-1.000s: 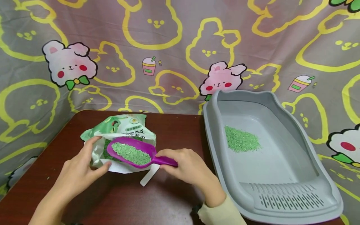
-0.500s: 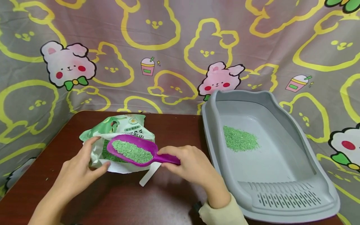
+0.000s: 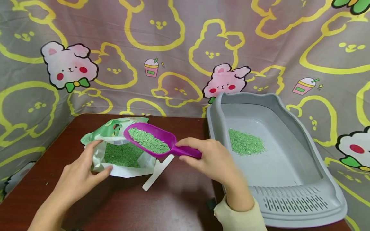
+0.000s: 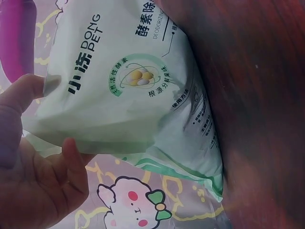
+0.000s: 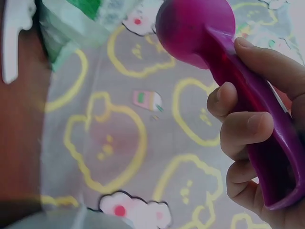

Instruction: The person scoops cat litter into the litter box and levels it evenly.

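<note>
My left hand (image 3: 76, 175) grips the near left edge of an opened cat litter bag (image 3: 122, 172), its mouth held wide with green pellets inside. In the left wrist view the thumb presses the printed front of the bag (image 4: 105, 114). My right hand (image 3: 212, 158) holds a purple scoop (image 3: 170, 140) by its handle, fingers wrapped round it in the right wrist view. Green pellets (image 3: 148, 141) fill the scoop's bowl, which hangs over the right side of the bag's mouth, tilted with its front end up and to the left.
A large grey litter box (image 3: 292, 168) stands at the right, with a patch of green pellets (image 3: 245, 142) on its floor and a slotted near end. A white plastic strip (image 3: 157, 175) lies on the dark wooden table (image 3: 173, 205) beside the bag. Behind hangs a patterned curtain (image 3: 179, 38).
The loaded scoop has risen and moved right with my right hand, uncovering the pellets inside the bag. My left hand stays on the bag.
</note>
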A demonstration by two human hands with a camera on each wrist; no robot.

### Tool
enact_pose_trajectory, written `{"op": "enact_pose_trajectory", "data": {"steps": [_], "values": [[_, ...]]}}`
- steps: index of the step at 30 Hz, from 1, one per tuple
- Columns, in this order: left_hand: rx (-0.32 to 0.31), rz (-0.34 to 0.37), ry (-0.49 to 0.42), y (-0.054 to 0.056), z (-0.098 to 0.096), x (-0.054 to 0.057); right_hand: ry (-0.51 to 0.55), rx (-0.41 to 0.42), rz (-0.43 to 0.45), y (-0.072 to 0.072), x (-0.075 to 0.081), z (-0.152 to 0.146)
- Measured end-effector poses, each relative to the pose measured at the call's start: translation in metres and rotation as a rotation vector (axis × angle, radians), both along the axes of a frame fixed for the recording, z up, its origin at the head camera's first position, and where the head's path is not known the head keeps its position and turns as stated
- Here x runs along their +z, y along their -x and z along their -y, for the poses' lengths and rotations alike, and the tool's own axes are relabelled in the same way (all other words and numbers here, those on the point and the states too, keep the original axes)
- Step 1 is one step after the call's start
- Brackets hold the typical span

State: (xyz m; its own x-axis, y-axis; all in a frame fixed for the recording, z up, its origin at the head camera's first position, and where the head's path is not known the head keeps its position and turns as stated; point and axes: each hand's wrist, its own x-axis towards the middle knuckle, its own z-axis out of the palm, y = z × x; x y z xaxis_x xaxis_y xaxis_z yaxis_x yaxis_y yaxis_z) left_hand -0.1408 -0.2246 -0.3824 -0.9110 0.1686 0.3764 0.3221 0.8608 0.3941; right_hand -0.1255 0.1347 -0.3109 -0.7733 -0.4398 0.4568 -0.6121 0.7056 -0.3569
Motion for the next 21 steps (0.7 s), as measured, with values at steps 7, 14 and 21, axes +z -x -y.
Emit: {"op": "enact_pose_trajectory", "data": {"steps": [7,14,21], "values": [[0.003,0.0,0.001,0.0,-0.001,0.001,0.0,-0.063,0.029,-0.002,0.021,-0.023],[-0.001,0.0,0.006,0.0,-0.001,0.001,-0.033,-0.079,0.022,0.001,0.038,-0.046],[0.003,0.004,0.007,0.0,-0.001,0.001,-0.059,-0.143,-0.006,0.003,0.045,-0.07]]}}
